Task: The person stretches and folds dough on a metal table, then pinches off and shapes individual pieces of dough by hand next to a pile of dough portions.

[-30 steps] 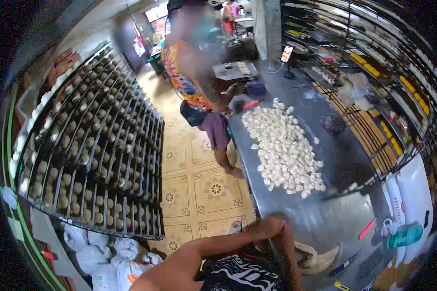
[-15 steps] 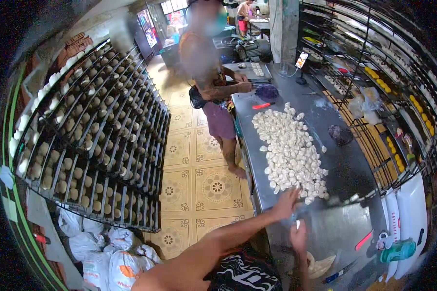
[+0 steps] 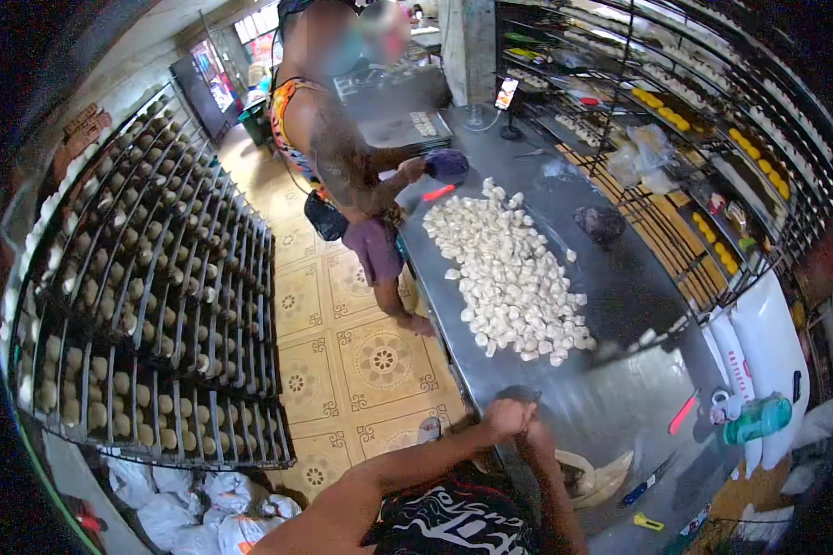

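From my remote seat I see the left hand (image 3: 509, 416) and the right hand (image 3: 533, 435) meeting over the near edge of the bench (image 3: 625, 398), fingers curled in and touching. Whatever may sit between them is hidden by the knuckles, so I cannot tell if either has hold of anything. Nearest to them are the white lumps (image 3: 514, 277), spread in one long heap on the bench just beyond and apart from the fingers.

I take the step in hand to be close work of both hands together. To do it well, I would keep the pressure light and even, let one hand steady while the other works, and stay above the bench, not past its edge. The right forearm needs care around the pale cloth (image 3: 606, 483) beside it; the knife (image 3: 648, 483) lies farther right, clear of both hands.
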The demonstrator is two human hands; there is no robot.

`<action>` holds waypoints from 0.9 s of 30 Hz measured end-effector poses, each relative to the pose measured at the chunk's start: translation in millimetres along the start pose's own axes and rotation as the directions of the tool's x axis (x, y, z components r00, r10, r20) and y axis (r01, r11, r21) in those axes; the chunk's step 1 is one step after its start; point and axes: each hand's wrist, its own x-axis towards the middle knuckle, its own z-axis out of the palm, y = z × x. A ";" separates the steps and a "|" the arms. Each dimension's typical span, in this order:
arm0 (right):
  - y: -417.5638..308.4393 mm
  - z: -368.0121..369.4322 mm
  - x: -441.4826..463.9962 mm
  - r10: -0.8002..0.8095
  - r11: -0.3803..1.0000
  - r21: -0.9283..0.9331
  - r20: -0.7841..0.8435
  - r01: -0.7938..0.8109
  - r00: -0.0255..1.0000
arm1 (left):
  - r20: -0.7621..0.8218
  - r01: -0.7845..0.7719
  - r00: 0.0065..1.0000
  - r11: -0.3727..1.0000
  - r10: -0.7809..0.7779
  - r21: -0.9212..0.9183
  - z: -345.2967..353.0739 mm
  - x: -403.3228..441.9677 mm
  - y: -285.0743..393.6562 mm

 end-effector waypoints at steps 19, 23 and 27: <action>4.1 4.8 -22.5 0.023 0.979 0.194 -0.386 0.057 0.922 | 0.255 -0.065 0.962 0.989 0.098 -0.136 23.0 -6.4 -9.4; 4.8 5.9 -13.1 0.046 0.982 -0.177 -0.096 -0.063 0.994 | 0.125 -0.171 0.978 0.985 0.167 0.025 2.2 -0.5 -0.1; -41.4 -45.0 -24.1 0.154 0.983 0.105 -0.004 -0.153 0.988 | 0.193 -0.037 0.981 0.999 0.034 0.012 -11.1 24.3 1.2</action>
